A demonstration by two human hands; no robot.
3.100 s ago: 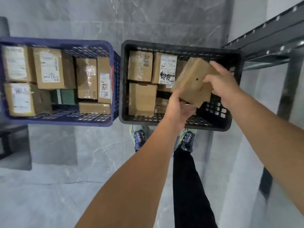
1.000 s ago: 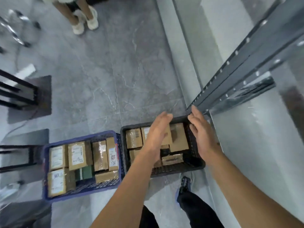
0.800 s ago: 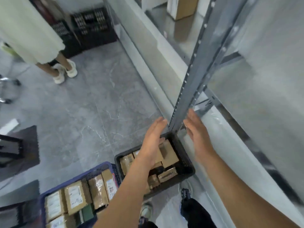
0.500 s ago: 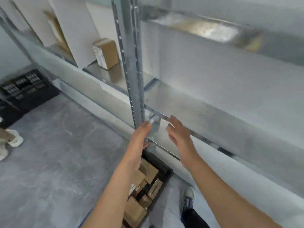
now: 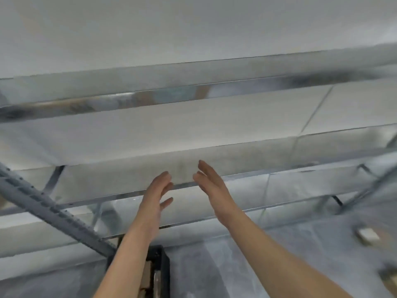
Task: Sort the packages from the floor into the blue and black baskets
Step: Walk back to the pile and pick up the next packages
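Observation:
Both my hands are raised in front of a metal shelf, palms facing each other, fingers straight, holding nothing. My left hand [image 5: 155, 197] is at centre and my right hand [image 5: 211, 188] is just to its right, a small gap between them. Only a corner of the black basket [image 5: 161, 267] shows at the bottom, behind my left forearm, with a bit of brown cardboard package [image 5: 146, 276] inside. The blue basket is out of view. A small package [image 5: 367, 234] lies blurred on the floor at the right.
A grey metal shelving unit fills the view, with horizontal shelf edges [image 5: 193, 186] and a slanted perforated post [image 5: 53, 214] at lower left. Grey marble floor [image 5: 214, 265] lies below. Another blurred object [image 5: 390, 276] sits at the right edge.
The view has swung right and up from the baskets to the shelving. The cardboard box held over the black basket was let go; both hands now stay open and raised.

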